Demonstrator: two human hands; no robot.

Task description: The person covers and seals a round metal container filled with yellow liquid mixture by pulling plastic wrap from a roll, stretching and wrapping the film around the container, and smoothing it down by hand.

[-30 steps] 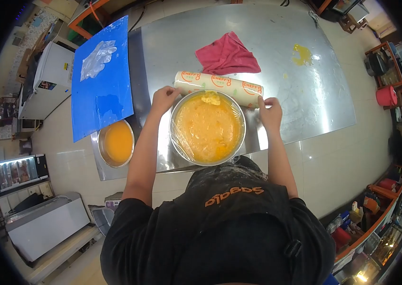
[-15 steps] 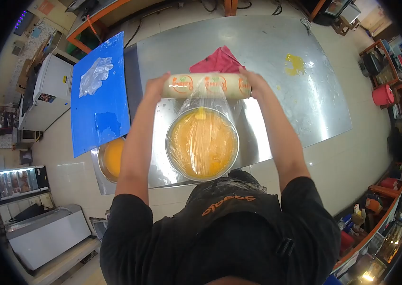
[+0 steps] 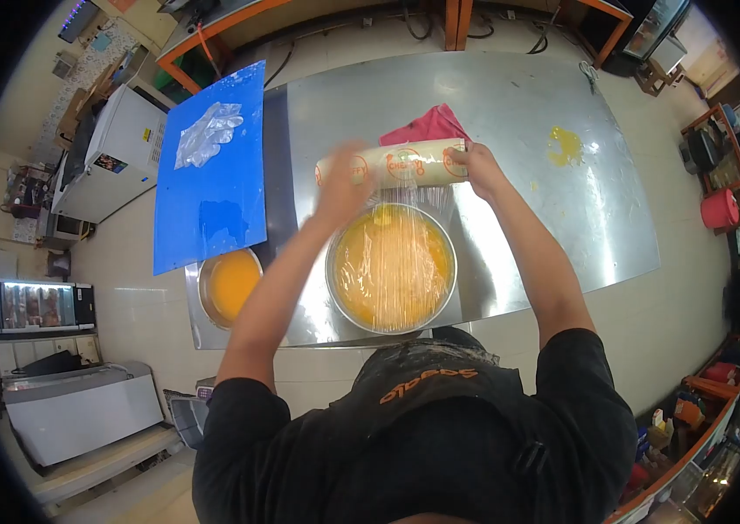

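A large roll of plastic wrap (image 3: 401, 164) printed with orange logos lies across the far side of a round metal pan (image 3: 331, 293). Clear film (image 3: 401, 194) runs from the roll down over the pan and covers the orange-yellow contents (image 3: 392, 275). My right hand (image 3: 480, 168) grips the right end of the roll. Over the roll's left part is my left hand (image 3: 348, 179), smeared by motion, so its fingers cannot be made out. A crumpled pink cloth (image 3: 427, 127) sits just behind the roll.
The steel table (image 3: 510, 96) has a yellow spill (image 3: 565, 147) at right. On the left, a blue board (image 3: 221, 188) carries clear plastic gloves (image 3: 209, 135). A second pan (image 3: 206, 286) with orange liquid stands near my left forearm.
My left hand has left the roll's left end and moved right and nearer, over the roll. My right hand stays at the right end. The whole view has shifted slightly.
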